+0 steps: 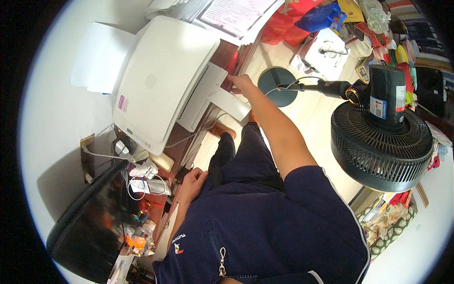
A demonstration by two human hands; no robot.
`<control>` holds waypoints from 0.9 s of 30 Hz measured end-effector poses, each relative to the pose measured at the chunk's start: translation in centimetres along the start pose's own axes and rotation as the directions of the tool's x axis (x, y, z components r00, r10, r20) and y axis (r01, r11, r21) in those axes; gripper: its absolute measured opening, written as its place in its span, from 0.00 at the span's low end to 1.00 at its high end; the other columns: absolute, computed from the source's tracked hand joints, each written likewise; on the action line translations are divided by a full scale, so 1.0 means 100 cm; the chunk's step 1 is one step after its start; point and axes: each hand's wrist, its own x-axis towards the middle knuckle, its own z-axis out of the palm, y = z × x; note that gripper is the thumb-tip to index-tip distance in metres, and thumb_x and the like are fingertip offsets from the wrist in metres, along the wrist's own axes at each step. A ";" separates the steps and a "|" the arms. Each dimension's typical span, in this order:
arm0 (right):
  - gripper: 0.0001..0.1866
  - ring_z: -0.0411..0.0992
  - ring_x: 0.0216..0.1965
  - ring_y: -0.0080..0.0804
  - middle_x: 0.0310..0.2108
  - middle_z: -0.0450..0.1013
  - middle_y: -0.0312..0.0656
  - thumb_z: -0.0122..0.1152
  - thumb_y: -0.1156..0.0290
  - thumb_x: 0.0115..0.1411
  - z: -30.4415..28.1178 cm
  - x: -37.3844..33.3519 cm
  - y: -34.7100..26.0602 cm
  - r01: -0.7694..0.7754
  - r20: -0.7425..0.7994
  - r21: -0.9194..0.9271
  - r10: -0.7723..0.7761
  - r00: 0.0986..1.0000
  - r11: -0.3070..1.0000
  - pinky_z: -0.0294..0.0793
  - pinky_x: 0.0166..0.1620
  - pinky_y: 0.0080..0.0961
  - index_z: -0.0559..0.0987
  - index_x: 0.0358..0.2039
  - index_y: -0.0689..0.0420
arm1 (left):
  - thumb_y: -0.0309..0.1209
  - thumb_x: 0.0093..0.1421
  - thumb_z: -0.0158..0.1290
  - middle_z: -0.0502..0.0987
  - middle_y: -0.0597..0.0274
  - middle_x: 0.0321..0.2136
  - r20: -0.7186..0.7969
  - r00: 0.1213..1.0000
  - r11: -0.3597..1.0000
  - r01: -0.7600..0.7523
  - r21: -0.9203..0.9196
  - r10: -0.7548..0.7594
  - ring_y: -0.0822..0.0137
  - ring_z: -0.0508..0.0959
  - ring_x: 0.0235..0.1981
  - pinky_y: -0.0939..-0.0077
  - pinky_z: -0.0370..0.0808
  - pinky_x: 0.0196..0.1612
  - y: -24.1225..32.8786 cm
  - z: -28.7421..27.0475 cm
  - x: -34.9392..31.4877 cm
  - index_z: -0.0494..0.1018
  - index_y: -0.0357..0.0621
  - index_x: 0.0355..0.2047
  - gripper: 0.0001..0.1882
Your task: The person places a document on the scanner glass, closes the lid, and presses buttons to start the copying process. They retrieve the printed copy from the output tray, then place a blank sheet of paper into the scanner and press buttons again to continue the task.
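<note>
Cluttered room seen from above: pale wood floor (302, 113), dark reddish desk (182, 146) along the left wall, heaps of coloured bags and packets at the far top right. On the desk, large white printer (163, 78), lid closed, with its white paper tray (222, 94) jutting out over the desk edge toward the floor. Behind the printer, loose white paper sheets (101, 57) against the wall. Nearer along the desk: dark monitor (90, 227), white cables and a small white adapter (146, 182), small bottles and orange items beside the monitor base. To the right, black standing fan (380, 142), grille facing down, its pole running to a round dark base (279, 85) on the floor. Right hand (242, 83) stretched far forward, arm nearly straight, fingertips at the outer end of the paper tray by the desk edge; fingers look bunched together, but grip on the tray cannot be told at this size. Left hand (193, 182) low and close to the body, resting at the desk edge beside the dark trouser leg, fingers loosely curled, nothing visibly held. Navy zip jacket (265, 232) fills the lower middle; one foot in a brown shoe (222, 130) on the floor beneath the tray.
</note>
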 end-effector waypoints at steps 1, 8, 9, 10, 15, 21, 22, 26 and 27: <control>0.27 0.74 0.36 0.40 0.38 0.72 0.54 0.59 0.58 0.52 -0.002 -0.002 -0.003 -0.012 -0.008 -0.066 0.012 1.000 0.998 0.76 0.31 0.30 0.71 0.40 0.72 | 0.36 0.57 0.51 0.66 0.64 0.16 0.005 1.000 1.000 0.006 0.020 -0.006 0.75 0.64 0.20 0.77 0.64 0.25 0.004 0.002 0.001 0.68 0.34 0.23 0.15; 0.34 0.73 0.40 0.45 0.37 0.73 0.55 0.59 0.48 0.41 -0.019 -0.003 0.007 0.050 -0.200 -0.506 -0.174 0.964 0.861 0.71 0.42 0.36 0.72 0.38 0.68 | 0.36 0.58 0.51 0.67 0.63 0.15 0.075 0.997 0.998 0.025 0.052 -0.029 0.75 0.65 0.20 0.78 0.64 0.24 0.016 0.008 0.011 0.69 0.34 0.24 0.15; 0.34 0.73 0.41 0.47 0.38 0.73 0.54 0.58 0.47 0.41 -0.024 -0.009 0.007 0.048 -0.200 -0.521 -0.177 0.964 0.852 0.70 0.43 0.37 0.72 0.38 0.67 | 0.36 0.58 0.50 0.67 0.63 0.16 0.100 0.995 0.998 0.017 0.061 -0.023 0.75 0.65 0.20 0.78 0.64 0.25 0.017 0.009 0.013 0.69 0.34 0.25 0.15; 0.34 0.72 0.42 0.46 0.39 0.73 0.55 0.57 0.48 0.42 -0.031 -0.013 0.008 0.034 -0.198 -0.537 -0.165 0.966 0.843 0.70 0.44 0.37 0.72 0.39 0.66 | 0.36 0.58 0.50 0.67 0.63 0.16 0.117 0.993 0.998 0.007 0.063 -0.014 0.75 0.65 0.20 0.79 0.64 0.25 0.019 0.011 0.017 0.69 0.35 0.26 0.14; 0.29 0.71 0.44 0.47 0.40 0.72 0.53 0.55 0.53 0.44 -0.073 -0.027 0.028 -0.078 -0.291 -0.599 -0.126 0.948 0.797 0.70 0.44 0.38 0.71 0.42 0.60 | 0.36 0.58 0.50 0.68 0.64 0.16 0.195 0.979 0.995 -0.069 0.075 0.054 0.76 0.65 0.20 0.80 0.64 0.25 0.029 0.020 0.036 0.70 0.35 0.27 0.14; 0.17 0.70 0.40 0.46 0.35 0.71 0.48 0.56 0.64 0.48 -0.117 -0.045 0.073 0.066 -0.550 -0.597 -0.468 0.692 0.799 0.70 0.41 0.38 0.70 0.38 0.58 | 0.33 0.58 0.49 0.72 0.66 0.19 0.242 0.967 0.996 -0.057 -0.073 0.073 0.78 0.69 0.22 0.83 0.66 0.26 0.060 0.018 0.082 0.71 0.37 0.29 0.10; 0.16 0.70 0.39 0.46 0.33 0.71 0.47 0.56 0.66 0.49 -0.118 -0.045 0.085 0.148 -0.595 -0.623 -0.588 0.548 0.768 0.70 0.41 0.38 0.70 0.38 0.58 | 0.32 0.58 0.49 0.72 0.66 0.20 0.233 0.968 0.992 -0.072 -0.099 0.093 0.78 0.69 0.22 0.83 0.66 0.26 0.077 0.018 0.093 0.71 0.37 0.30 0.09; 0.05 0.67 0.32 0.43 0.26 0.66 0.43 0.53 0.77 0.45 -0.116 -0.053 0.076 0.159 -0.506 -0.804 -0.799 0.324 0.573 0.67 0.37 0.36 0.71 0.26 0.54 | 0.29 0.59 0.48 0.74 0.63 0.35 0.276 0.906 0.939 -0.343 0.031 0.322 0.76 0.71 0.34 0.81 0.68 0.39 0.152 0.032 0.144 0.70 0.36 0.42 0.13; 0.05 0.68 0.28 0.40 0.23 0.65 0.40 0.51 0.79 0.44 -0.112 -0.044 0.083 0.164 -0.486 -0.823 -0.823 0.294 0.544 0.67 0.31 0.35 0.69 0.21 0.53 | 0.29 0.59 0.48 0.74 0.63 0.37 0.309 0.880 0.924 -0.383 0.010 0.361 0.75 0.71 0.35 0.81 0.68 0.40 0.171 0.041 0.155 0.69 0.37 0.44 0.14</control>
